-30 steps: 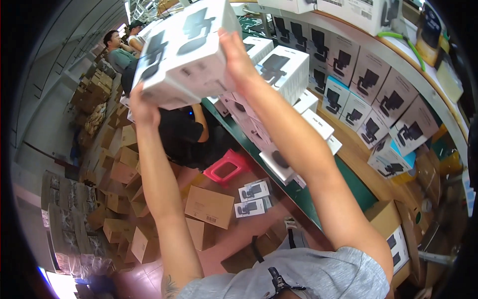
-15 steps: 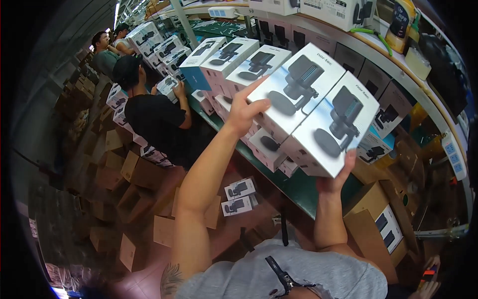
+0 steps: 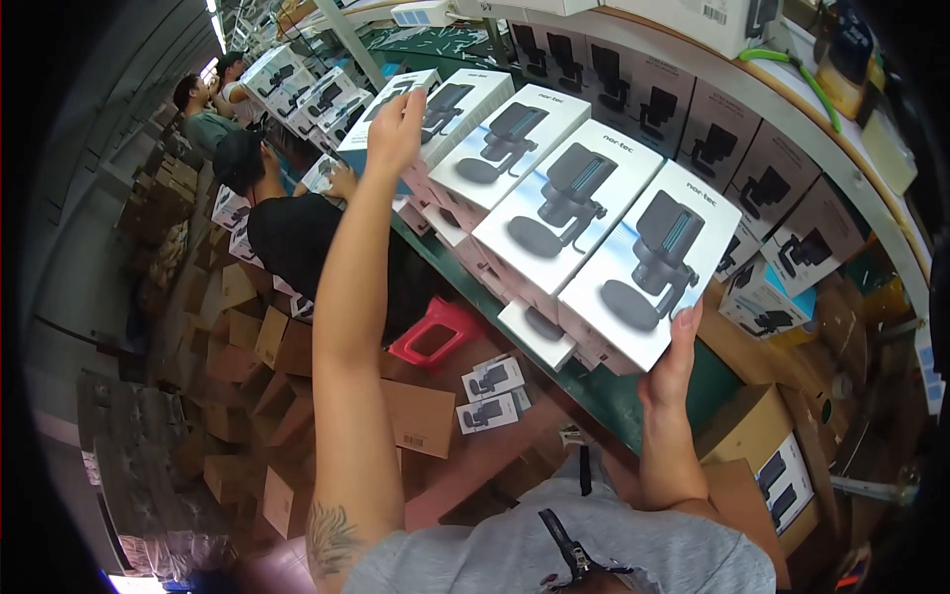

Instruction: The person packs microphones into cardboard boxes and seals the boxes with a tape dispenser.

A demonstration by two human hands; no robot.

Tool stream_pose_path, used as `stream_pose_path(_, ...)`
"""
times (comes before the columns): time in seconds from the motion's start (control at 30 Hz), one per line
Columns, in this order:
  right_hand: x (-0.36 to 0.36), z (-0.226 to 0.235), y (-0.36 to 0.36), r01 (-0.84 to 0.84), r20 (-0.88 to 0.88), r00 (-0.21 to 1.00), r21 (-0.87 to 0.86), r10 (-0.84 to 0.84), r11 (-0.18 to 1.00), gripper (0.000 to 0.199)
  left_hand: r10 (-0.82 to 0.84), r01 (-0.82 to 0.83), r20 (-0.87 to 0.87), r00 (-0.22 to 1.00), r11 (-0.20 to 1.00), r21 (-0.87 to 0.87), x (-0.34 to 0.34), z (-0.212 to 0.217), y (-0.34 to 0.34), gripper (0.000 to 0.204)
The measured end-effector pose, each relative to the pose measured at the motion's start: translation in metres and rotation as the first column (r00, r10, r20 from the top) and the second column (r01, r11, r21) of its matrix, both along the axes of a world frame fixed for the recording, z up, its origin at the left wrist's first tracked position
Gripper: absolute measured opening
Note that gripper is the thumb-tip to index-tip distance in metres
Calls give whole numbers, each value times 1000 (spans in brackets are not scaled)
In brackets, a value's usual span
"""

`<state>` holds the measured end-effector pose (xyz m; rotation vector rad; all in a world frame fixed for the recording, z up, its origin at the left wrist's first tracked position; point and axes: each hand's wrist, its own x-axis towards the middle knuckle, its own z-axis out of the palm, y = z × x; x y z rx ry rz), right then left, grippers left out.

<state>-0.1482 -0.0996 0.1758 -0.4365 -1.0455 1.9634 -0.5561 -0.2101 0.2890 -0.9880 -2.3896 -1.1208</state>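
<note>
A row of white boxes, each printed with a black desktop microphone, lies on top of stacked boxes along the green worktable (image 3: 717, 391). My right hand (image 3: 676, 361) grips the lower right edge of the end microphone box (image 3: 653, 267), thumb at its corner. Beside that one sits another microphone box (image 3: 574, 208), with a further box (image 3: 510, 144) to its left. My left hand (image 3: 398, 134) is raised over the far left part of the row, fingers extended and holding nothing visible. It is nearest to the leftmost box (image 3: 421, 83); whether it touches that box is unclear.
Upright microphone boxes (image 3: 712, 139) line the back under a shelf with green-handled pliers (image 3: 792, 74). An open carton (image 3: 737, 436) stands at right. Left are a co-worker in black (image 3: 297, 233), a red stool (image 3: 435, 332) and brown cartons (image 3: 287, 337); small boxes (image 3: 492, 379) lie below.
The two boxes I held between both hands now rest in the row. My left hand has let go and moved left and away; my right hand stays at the end box.
</note>
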Motion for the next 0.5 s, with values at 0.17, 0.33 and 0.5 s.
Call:
stream_pose_path(0.17, -2, -19, 13, 22, -35, 999, 36, -21, 999, 71, 143, -141, -46, 989, 782, -607, -46, -9, 62, 83)
stream_pose_path(0.33, 17, -19, 41, 21, -51, 998, -147, -29, 989, 56, 179, 139, 570, 802, 872, -470, -79, 7, 52, 90)
stream_pose_path(0.5, 27, -14, 56, 7, -14, 1000, -178, -10, 984, 58, -320, 213, 747, 583, 947, 240, -62, -38, 34, 63)
